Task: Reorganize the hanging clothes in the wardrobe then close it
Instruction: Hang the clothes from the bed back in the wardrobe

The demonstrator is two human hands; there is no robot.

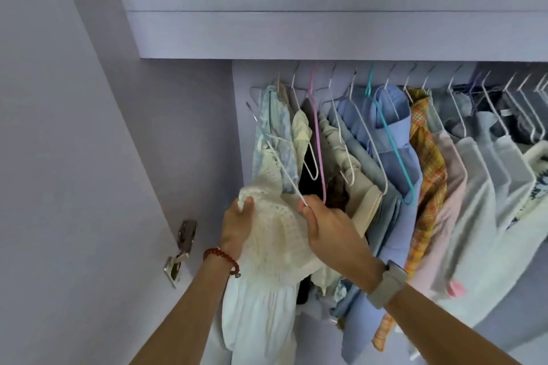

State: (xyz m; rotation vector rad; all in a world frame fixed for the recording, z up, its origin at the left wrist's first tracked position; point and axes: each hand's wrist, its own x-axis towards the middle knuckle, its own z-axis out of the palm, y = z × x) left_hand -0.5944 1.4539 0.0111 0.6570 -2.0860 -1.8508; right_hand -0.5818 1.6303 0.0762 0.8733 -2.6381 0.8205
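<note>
At lower centre of the frame, our left hand (237,227) is gripping a cream top (275,234), fingers curled into its fabric, while our right hand (329,225) is pinching its white hanger (284,169) below the crowded rail.

A cream lace garment (275,234) on a white wire hanger (284,169) is held out at the rail's left end, while blue shirts (394,139), an orange plaid piece (427,163) and pale tops (486,187) are hung tightly towards the right
</note>
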